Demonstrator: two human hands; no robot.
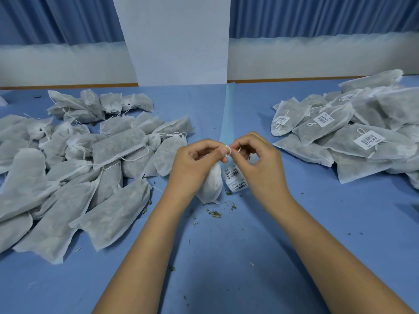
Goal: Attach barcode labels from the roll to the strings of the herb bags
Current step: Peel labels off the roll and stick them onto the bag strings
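Both hands meet at mid-table. The left hand (195, 159) pinches the string loop (227, 151) between thumb and forefinger, and the right hand (256, 155) nips the same loop from the other side. The herb bag (210, 183) hangs white and crumpled under the left palm, its bottom end down on the blue table (226, 257).

The label strip (234, 179) dangles just beside the bag, below the right hand. Two barcodes show on it, but I can't tell if the right hand's curled fingers grip it or it merely rests there.

The danger is the thin, slack cord. If the pinch slips, the loop springs shut and the sticker has nothing to fold around. A peeled label so close to the fabric could stick to the bag or to a fingertip instead. A hard tug could also spill more herb, and herb crumbs (215, 214) already litter the cloth.

The unlabelled bags (90, 168) are heaped on the left with their strings tangled across one another, so lifting one may drag its neighbours. The labelled bags (351, 137) are stacked on the right, well apart. Nothing blocks the way to either pile.
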